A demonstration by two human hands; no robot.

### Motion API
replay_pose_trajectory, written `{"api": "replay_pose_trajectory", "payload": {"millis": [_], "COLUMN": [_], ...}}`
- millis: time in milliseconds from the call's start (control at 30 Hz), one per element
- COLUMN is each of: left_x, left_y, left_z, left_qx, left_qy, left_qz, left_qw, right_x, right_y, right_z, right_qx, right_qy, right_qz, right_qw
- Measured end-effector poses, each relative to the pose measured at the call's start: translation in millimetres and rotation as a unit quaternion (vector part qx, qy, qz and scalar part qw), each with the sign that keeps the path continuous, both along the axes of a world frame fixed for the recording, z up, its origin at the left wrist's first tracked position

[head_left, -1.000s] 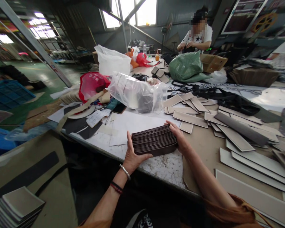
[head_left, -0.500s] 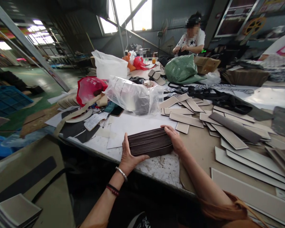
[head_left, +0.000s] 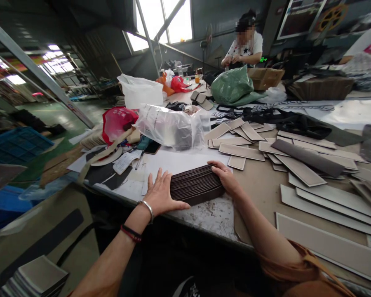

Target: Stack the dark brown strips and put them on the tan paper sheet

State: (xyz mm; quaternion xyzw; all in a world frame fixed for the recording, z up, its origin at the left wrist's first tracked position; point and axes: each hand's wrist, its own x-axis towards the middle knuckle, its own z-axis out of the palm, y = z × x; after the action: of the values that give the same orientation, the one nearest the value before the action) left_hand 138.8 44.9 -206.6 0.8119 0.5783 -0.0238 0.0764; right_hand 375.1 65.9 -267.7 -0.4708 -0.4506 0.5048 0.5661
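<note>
A neat stack of dark brown strips (head_left: 196, 185) stands on its edges near the front of the table, its many layers showing. Around its right end my right hand (head_left: 225, 178) is closed, with the thumb along the near top corner. At the other end my left hand (head_left: 160, 192) is open: its fingers are spread and its palm is beside the strips, while the thumb reaches along the lower front edge. A bracelet (head_left: 146, 210) is on my left wrist. Beneath the stack lies a white sheet (head_left: 160, 161) on the scuffed tabletop.
Beige strips with pale edges (head_left: 243, 152) lie scattered to the right, with longer ones (head_left: 327, 237) nearer me. Behind the stack is a clear plastic bag (head_left: 173, 126). A green bag (head_left: 231, 86) sits farther back, before a co-worker (head_left: 244, 45). Blue crates (head_left: 18, 144) stand at left.
My left hand has loosened from the stack's end and shifted left, with its fingers now spread. My right hand keeps its grip. The view has swung slightly.
</note>
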Motion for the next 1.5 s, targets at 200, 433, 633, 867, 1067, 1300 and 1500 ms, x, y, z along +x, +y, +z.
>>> {"api": "replay_pose_trajectory", "payload": {"millis": [200, 433, 633, 867, 1067, 1300, 1500], "left_x": [46, 55, 55, 54, 54, 28, -6], "left_y": [9, 7, 7, 8, 5, 5, 12], "left_z": [1.9, -5.9, -5.4, -7.3, -9.1, -5.5, -8.2], "left_qx": [-0.01, 0.029, 0.025, 0.038, 0.051, 0.018, -0.037], "left_qy": [0.02, 0.02, 0.028, 0.017, 0.003, -0.071, -0.378], "left_qz": [-0.044, -0.024, -0.021, -0.024, -0.027, 0.013, 0.141], "left_qw": [0.999, 0.999, 0.999, 0.999, 0.998, 0.997, 0.914], "right_x": [3, 7, -1, -3, 1, 2, 0], "right_y": [1, 1, -10, -4, 6, 4, 0], "right_z": [-1.4, 4.2, 21.2, 16.0, 3.4, 7.1, 11.6], "right_qx": [0.019, 0.061, 0.201, 0.184, 0.103, 0.086, 0.074], "right_qy": [-0.053, -0.206, -0.471, -0.414, -0.314, -0.302, -0.281], "right_qz": [0.017, 0.015, 0.015, 0.002, -0.009, 0.002, 0.001], "right_qw": [0.998, 0.977, 0.859, 0.892, 0.944, 0.949, 0.957]}}
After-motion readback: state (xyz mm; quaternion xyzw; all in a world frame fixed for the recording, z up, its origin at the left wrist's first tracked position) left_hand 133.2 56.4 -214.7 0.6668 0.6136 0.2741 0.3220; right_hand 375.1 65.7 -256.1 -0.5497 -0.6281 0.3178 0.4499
